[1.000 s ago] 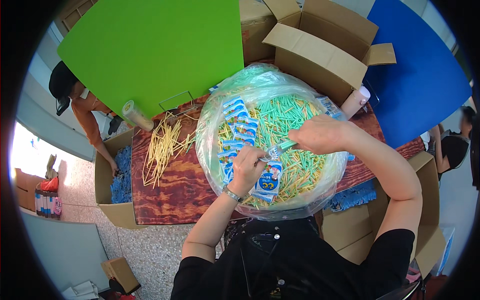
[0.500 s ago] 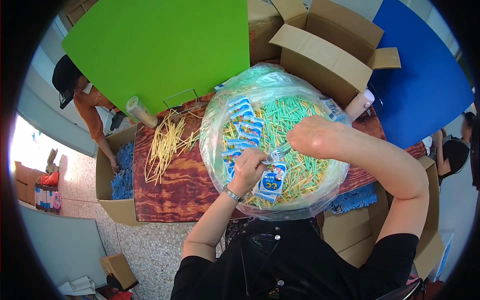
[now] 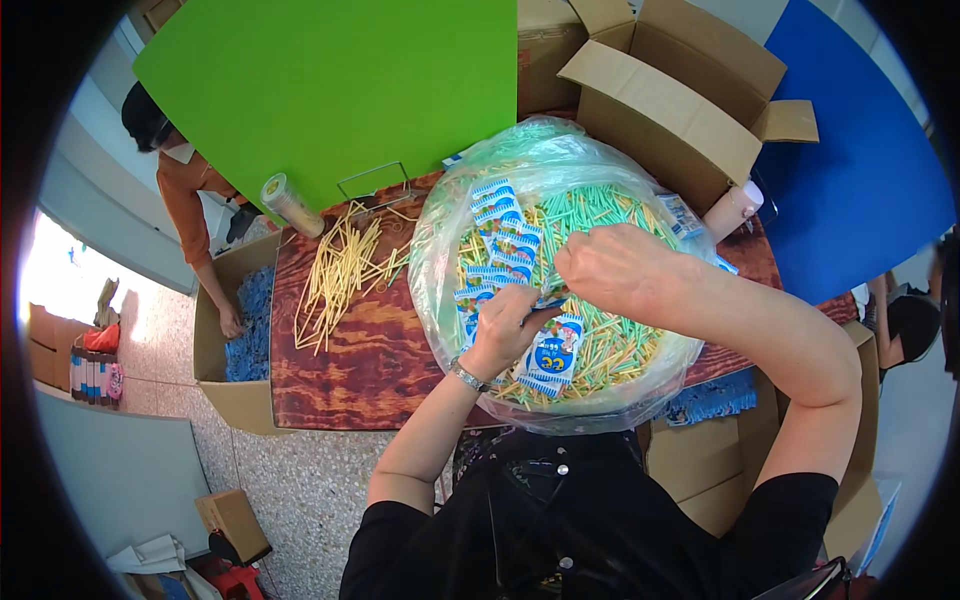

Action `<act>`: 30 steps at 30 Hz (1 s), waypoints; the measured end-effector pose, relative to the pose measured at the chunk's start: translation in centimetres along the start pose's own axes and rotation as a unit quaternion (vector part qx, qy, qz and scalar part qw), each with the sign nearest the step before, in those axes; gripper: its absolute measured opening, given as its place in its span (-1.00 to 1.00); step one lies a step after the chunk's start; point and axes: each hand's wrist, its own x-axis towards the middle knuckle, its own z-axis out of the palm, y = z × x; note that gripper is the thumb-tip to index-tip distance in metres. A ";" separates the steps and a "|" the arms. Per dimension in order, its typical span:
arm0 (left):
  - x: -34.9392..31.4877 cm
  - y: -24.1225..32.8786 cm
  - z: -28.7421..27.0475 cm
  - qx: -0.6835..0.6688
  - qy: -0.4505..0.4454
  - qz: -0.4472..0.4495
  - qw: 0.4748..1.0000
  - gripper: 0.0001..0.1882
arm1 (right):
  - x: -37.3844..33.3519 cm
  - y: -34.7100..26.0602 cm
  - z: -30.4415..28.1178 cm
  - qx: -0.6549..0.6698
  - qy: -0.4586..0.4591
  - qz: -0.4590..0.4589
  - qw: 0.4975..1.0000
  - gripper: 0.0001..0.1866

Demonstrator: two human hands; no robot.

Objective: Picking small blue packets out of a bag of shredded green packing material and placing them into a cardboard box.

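Note:
A large clear plastic bag (image 3: pixel 430 275) stands on the table, full of thin green and yellow sticks (image 3: pixel 598 208). On the sticks lie a row of overlapping blue-and-white packets (image 3: pixel 513 243) and, nearer me, a single flat packet (image 3: pixel 553 360). Over the bag's middle my left hand (image 3: pixel 503 330) pinches a small packet (image 3: pixel 548 301) between thumb and fingers; most of it is hidden. My right hand (image 3: pixel 612 265) is closed, its knuckles up, right beside that packet. Whatever its fingers grip is out of sight.
Loose yellow sticks (image 3: pixel 340 275) and a clear round tub (image 3: pixel 290 205) are at the table's left. An open carton (image 3: pixel 670 110) stands behind the bag, with a pink bottle (image 3: pixel 735 207) beside it. At far left a co-worker's hand (image 3: pixel 230 322) reaches into a box of blue packets (image 3: pixel 250 315).
My right hand has moved left and closer to my left hand, covering the green sticks that showed between them. The view has shifted slightly.

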 end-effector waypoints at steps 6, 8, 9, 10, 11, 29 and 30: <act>0.3 0.3 -0.8 -0.041 -0.023 -0.013 0.999 -0.59 | 0.0 0.2 -0.1 0.044 -0.075 -0.063 0.994 -0.77; 0.3 0.1 -0.7 -0.043 -0.014 0.005 0.999 -0.56 | 0.2 0.0 -0.4 0.060 -0.113 -0.018 0.992 -0.64; 0.5 0.4 -0.8 -0.047 -0.021 0.004 0.999 -0.56 | 0.4 -0.1 -0.7 0.074 -0.150 0.025 0.986 -0.50; 0.6 0.5 -0.9 -0.050 -0.029 0.003 0.998 -0.56 | 0.5 -0.4 -1.3 0.076 -0.151 0.026 0.985 -0.50; 0.4 0.4 -0.9 -0.049 -0.029 0.000 0.998 -0.56 | 0.8 -0.8 -2.1 0.120 -0.155 0.031 0.980 -0.37; -7.1 0.1 -6.6 -0.031 -0.047 -0.224 0.973 -0.19 | 4.9 -7.4 17.1 0.418 0.294 0.063 0.857 -0.47; -7.9 0.0 -6.5 0.032 -0.078 -0.167 0.982 -0.33 | 5.2 -7.9 18.6 0.430 0.262 0.081 0.860 -0.49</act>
